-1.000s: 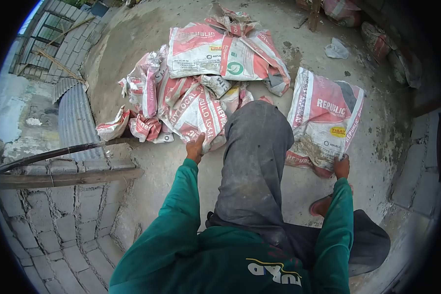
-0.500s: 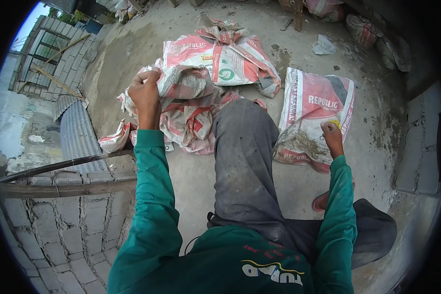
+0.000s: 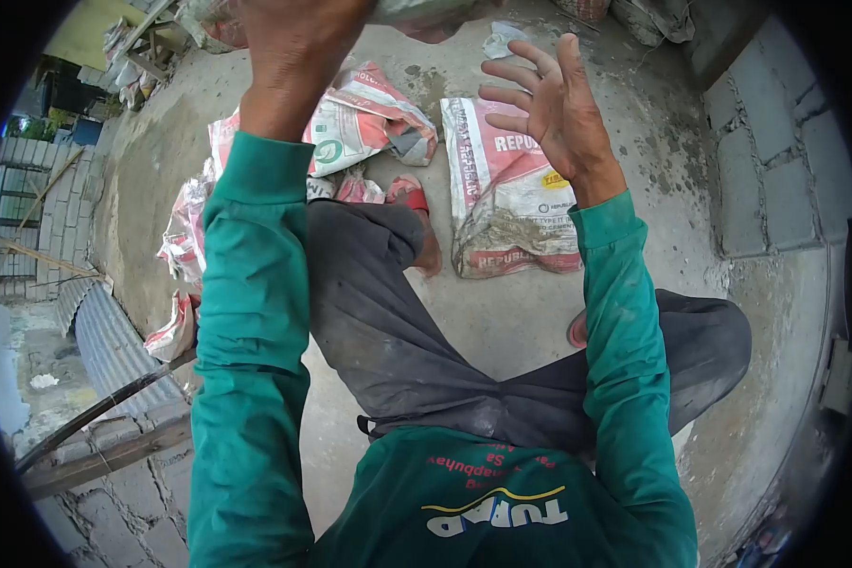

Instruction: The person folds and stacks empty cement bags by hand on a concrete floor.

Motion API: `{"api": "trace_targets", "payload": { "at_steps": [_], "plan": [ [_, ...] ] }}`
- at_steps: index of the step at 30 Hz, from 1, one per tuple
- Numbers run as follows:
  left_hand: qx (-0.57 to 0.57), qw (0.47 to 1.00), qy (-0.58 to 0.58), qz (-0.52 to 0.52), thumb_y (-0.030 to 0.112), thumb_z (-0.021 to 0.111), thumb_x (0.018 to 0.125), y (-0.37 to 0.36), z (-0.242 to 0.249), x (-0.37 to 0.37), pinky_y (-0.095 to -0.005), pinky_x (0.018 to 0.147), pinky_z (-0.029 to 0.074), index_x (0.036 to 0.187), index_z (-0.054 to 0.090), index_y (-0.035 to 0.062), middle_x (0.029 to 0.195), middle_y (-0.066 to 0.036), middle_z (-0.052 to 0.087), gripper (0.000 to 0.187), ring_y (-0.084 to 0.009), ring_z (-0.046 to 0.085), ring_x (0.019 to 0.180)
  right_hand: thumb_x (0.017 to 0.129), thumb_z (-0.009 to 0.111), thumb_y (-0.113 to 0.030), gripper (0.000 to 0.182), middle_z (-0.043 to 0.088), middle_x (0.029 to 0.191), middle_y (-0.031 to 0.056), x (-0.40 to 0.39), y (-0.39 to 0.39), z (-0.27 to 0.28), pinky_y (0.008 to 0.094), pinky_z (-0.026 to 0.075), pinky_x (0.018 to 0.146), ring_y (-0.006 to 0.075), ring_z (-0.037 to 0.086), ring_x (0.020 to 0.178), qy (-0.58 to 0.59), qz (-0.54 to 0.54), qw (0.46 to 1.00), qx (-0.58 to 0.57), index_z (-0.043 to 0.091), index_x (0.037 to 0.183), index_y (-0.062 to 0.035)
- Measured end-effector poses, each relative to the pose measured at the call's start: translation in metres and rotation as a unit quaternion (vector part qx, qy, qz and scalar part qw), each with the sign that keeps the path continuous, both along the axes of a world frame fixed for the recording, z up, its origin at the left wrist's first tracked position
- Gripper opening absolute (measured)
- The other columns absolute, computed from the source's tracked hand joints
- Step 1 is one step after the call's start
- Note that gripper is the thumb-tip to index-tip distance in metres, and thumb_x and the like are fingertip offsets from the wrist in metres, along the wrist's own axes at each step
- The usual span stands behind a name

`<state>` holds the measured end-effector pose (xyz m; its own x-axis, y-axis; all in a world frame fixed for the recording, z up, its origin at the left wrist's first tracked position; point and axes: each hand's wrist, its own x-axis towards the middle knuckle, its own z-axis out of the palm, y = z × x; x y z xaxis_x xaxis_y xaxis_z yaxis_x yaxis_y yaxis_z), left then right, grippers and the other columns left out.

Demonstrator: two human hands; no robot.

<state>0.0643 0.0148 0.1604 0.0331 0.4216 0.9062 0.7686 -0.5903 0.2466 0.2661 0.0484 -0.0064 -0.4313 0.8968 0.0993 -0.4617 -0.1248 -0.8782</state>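
My left hand [image 3: 298, 43] is raised close to the camera at the top, its fingers cut off by the frame edge. A dirty sack [image 3: 426, 14] shows beside it at the top edge; the grip itself is out of sight. My right hand [image 3: 563, 118] is open, fingers spread, above a flat red and white cement sack [image 3: 511, 208] on the floor. More crumpled sacks [image 3: 369, 118] lie on the ground behind my left forearm.
Concrete block walls [image 3: 767, 142] stand at the right and lower left [image 3: 133, 483]. A wooden beam [image 3: 114, 459] and corrugated sheet [image 3: 114, 331] are at the left. A white scrap [image 3: 504, 40] lies near the top.
My left hand has risen from the sack pile toward the camera, with a sack now beside it. My right hand has lifted off the flat sack and spread its fingers. The view has shifted.
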Motion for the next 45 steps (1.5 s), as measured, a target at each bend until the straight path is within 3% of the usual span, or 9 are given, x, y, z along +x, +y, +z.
{"api": "trace_targets", "payload": {
  "at_steps": [8,10,11,18,20,23,33,40,45],
  "plan": [
    [-0.426,0.856,-0.266,0.126,0.009,0.077,0.082,-0.071,-0.379,0.129,-0.0402,0.075,0.051,0.091,0.064,-0.0018,0.085,-0.016,0.071,0.019,-0.0302,0.069,0.082,0.089,0.066,-0.029,0.048,0.07,0.112,0.0106,0.067,0.005,-0.184,0.0403,0.056,0.08,0.0261,0.07,0.092,-0.42,-0.083,0.894,-0.135,0.064,0.127,0.0005],
    [-0.701,0.618,-0.355,-0.014,0.014,0.078,0.081,-0.108,-0.483,0.125,-0.041,0.082,0.053,0.1,0.066,-0.0027,0.092,-0.019,0.073,0.028,-0.0368,0.071,0.09,0.089,0.064,-0.025,0.045,0.072,0.107,0.012,0.107,-0.015,-0.313,0.039,0.057,0.075,0.0276,0.071,0.09,-0.596,-0.065,0.796,-0.087,0.065,0.125,0.0026],
    [-0.704,0.616,-0.354,-0.019,0.014,0.078,0.081,-0.113,-0.497,0.121,-0.041,0.082,0.053,0.1,0.066,-0.0027,0.092,-0.019,0.073,0.028,-0.0368,0.071,0.09,0.089,0.063,-0.023,0.042,0.072,0.103,0.0117,0.125,-0.032,-0.342,0.0385,0.057,0.074,0.0263,0.071,0.086,-0.62,-0.082,0.775,-0.093,0.065,0.122,0.0025],
    [-0.691,0.554,-0.383,0.262,0.042,0.08,0.081,-0.066,-0.482,0.064,-0.0519,0.107,0.046,0.138,0.046,-0.0064,0.157,-0.026,0.035,0.082,-0.0508,0.046,0.132,0.091,0.057,-0.014,0.025,0.069,0.102,0.005,0.111,-0.034,-0.251,0.0309,0.05,0.087,0.0158,0.065,0.092,-0.216,-0.126,0.944,-0.213,0.065,0.112,-0.0033],
    [-0.64,0.319,-0.699,0.03,0.037,0.069,0.093,-0.046,-0.472,0.044,-0.0559,0.106,0.047,0.141,0.048,-0.0015,0.15,-0.022,0.048,0.065,-0.0456,0.054,0.128,0.091,0.055,-0.015,0.028,0.068,0.104,0.0039,0.088,-0.02,-0.222,0.0276,0.045,0.086,0.0144,0.06,0.097,-0.14,-0.125,0.966,-0.179,0.067,0.111,0.0007],
    [-0.528,0.259,-0.791,-0.17,0.023,0.056,0.102,-0.011,-0.489,0.021,-0.0541,0.104,0.051,0.142,0.05,0.0032,0.139,-0.019,0.059,0.044,-0.0385,0.062,0.122,0.092,0.053,-0.015,0.031,0.067,0.11,0.0041,0.067,-0.004,-0.175,0.0261,0.042,0.093,0.0124,0.058,0.104,-0.117,-0.066,0.99,-0.048,0.065,0.116,0.0002],
    [-0.274,0.536,-0.76,-0.245,0.0,0.067,0.092,0.044,-0.294,0.004,-0.0495,0.092,0.058,0.125,0.057,-0.0035,0.119,-0.015,0.067,0.035,-0.0305,0.069,0.105,0.096,0.052,-0.012,0.038,0.068,0.123,0.0143,0.123,0.033,-0.066,0.0386,0.052,0.1,0.0243,0.067,0.109,0.187,-0.071,0.979,-0.033,0.057,0.13,0.0047],
    [-0.5,0.406,-0.762,0.067,0.001,0.071,0.087,-0.051,-0.455,0.069,-0.0515,0.087,0.059,0.127,0.054,-0.0023,0.118,-0.016,0.063,0.044,-0.031,0.068,0.101,0.096,0.061,-0.029,0.044,0.069,0.115,0.0187,0.184,-0.01,-0.316,0.0379,0.054,0.094,0.0273,0.069,0.103,-0.055,-0.308,0.871,-0.378,0.061,0.118,0.0087],
    [-0.589,0.275,-0.754,0.095,0.007,0.064,0.094,-0.123,-0.515,0.08,-0.0567,0.107,0.047,0.133,0.055,0.004,0.131,-0.011,0.059,0.04,-0.0329,0.061,0.119,0.087,0.068,-0.059,0.087,0.061,0.131,0.0268,0.172,-0.052,-0.307,0.0412,0.047,0.105,0.0333,0.062,0.121,-0.373,-0.324,0.83,-0.259,0.048,0.139,0.0082]
  ]
}}
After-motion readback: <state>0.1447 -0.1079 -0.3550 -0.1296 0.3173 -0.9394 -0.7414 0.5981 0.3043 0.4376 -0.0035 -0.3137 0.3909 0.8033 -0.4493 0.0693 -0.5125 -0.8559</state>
